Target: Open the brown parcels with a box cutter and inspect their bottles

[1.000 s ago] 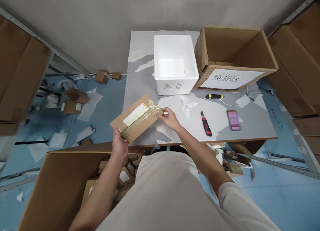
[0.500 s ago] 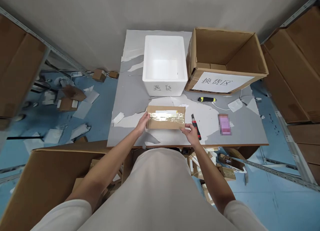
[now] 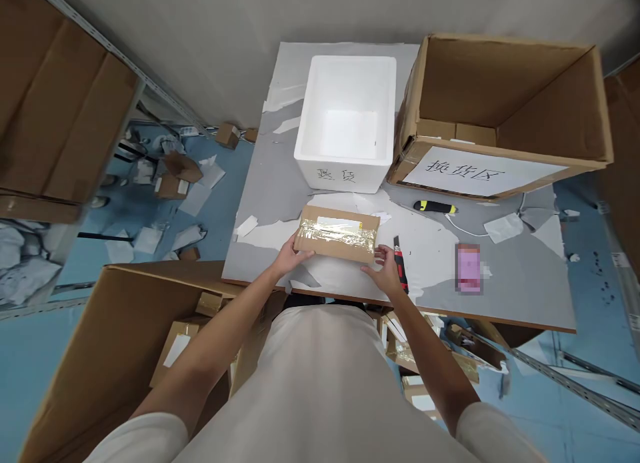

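Observation:
A flat brown cardboard parcel (image 3: 334, 244), wrapped in shiny clear tape with a white label, is low over the front of the table, slightly askew. My left hand (image 3: 290, 257) grips its left end, the thumb lying along the near edge. At the parcel's near right corner is my right hand (image 3: 386, 271), its thumb below the corner and its curled fingers against the right edge. Just right of that hand lies a red and black utility knife (image 3: 401, 266). Farther back rests a yellow and black cutter (image 3: 434, 207).
Behind the parcel stand a white foam box (image 3: 345, 176) and a large open carton (image 3: 505, 191), both with handwritten marks. A blurred pink item (image 3: 469, 268) lies on the table (image 3: 525, 283) at right. A deep carton (image 3: 95, 343) holding parcels stands at my lower left.
The camera view has shifted, so the table and boxes appear farther right. The parcel has turned slightly, and my left thumb now shows along its near edge.

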The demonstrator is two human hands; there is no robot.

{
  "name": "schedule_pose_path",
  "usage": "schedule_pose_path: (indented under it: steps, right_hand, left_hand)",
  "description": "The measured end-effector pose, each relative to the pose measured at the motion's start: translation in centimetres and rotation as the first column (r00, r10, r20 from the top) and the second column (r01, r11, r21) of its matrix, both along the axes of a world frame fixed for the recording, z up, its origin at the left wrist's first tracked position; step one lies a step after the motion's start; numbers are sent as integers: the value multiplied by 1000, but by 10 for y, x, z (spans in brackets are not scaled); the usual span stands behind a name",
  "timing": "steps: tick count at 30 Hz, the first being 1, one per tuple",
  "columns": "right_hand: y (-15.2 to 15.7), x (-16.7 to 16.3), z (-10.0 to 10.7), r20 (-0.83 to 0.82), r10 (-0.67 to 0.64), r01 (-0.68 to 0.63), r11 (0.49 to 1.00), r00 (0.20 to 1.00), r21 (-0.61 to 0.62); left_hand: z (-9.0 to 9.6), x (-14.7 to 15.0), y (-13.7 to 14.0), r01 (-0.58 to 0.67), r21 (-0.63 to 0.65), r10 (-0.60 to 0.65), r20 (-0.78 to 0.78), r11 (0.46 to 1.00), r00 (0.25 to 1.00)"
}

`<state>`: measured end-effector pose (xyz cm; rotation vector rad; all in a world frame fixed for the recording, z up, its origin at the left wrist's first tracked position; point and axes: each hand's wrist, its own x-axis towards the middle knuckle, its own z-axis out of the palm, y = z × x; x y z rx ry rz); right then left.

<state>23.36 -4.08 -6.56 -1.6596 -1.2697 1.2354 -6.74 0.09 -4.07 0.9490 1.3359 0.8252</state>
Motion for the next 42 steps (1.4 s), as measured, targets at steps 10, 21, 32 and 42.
schedule_pose_path:
  steps: [10, 21, 32, 42]
  right_hand:
    - [0, -13, -15, -57, 114, -120, 987, 992, -106]
    - [-6, -10, 18, 75, -6, 10, 998, 997, -57]
    - [12, -24, 23, 348, -29, 70, 992, 937, -106]
    - [5, -14, 16, 121, -73, 96, 976, 990, -196]
  left_hand:
    - [-36, -18, -1, 77, -50, -83, -144, 996, 986]
    - [4, -12, 11, 50, 88, -40, -116, 995, 992]
    - [-6, -6, 17, 112, 58, -81, -382, 992, 920]
    - [-17, -20, 8, 47, -72, -53, -92, 996, 994]
